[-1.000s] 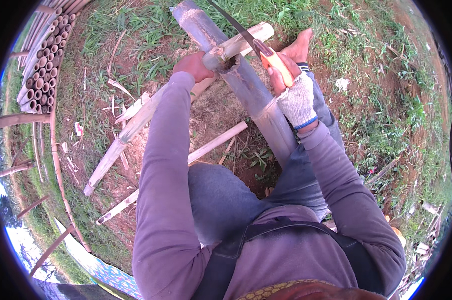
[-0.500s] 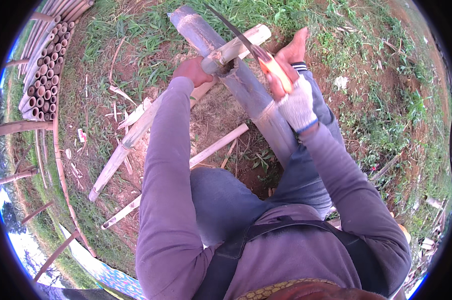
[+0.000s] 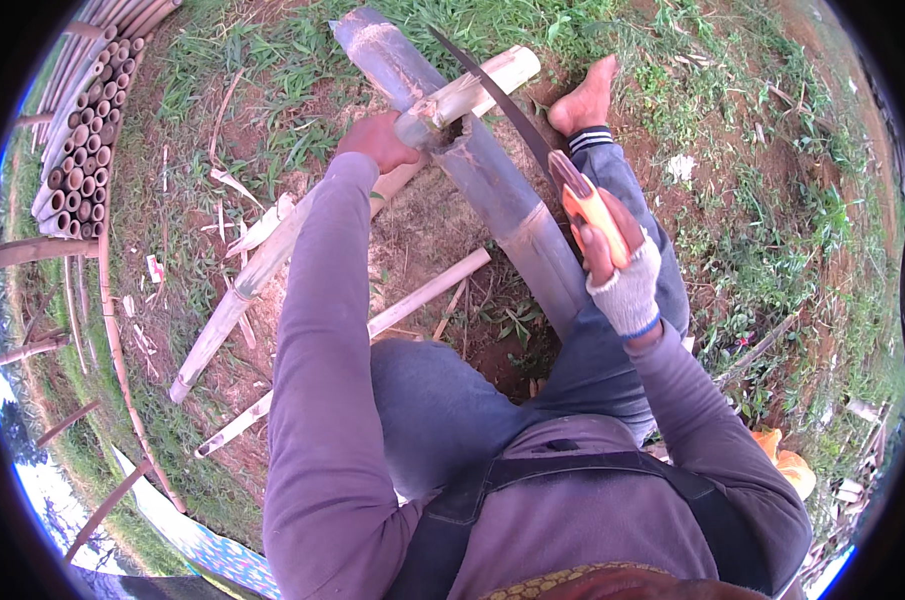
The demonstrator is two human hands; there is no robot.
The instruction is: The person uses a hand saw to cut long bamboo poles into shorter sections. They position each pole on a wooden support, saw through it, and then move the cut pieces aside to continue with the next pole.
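grass (image 3: 272, 75) edges bare soil (image 3: 427, 225); left hand (image 3: 380, 143) grips bamboo pole (image 3: 472, 95), right hand (image 3: 620, 250) clutches saw (image 3: 572, 180)

The right hand (image 3: 622, 265) has drawn back toward the body — and rightward — pulling the saw (image 3: 518, 119) with it

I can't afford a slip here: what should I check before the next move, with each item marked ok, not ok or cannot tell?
1. Pale bamboo piece lying across the thick grey bamboo: ok.
2. Left hand at the pale piece's left end: ok.
3. Right hand gripping the saw by its orange handle: ok.
4. Left hand apart from the blade: ok.
5. Blade touching the pale piece: cannot tell; they overlap in view.
6. Foot beyond the saw covered: not ok, bare.
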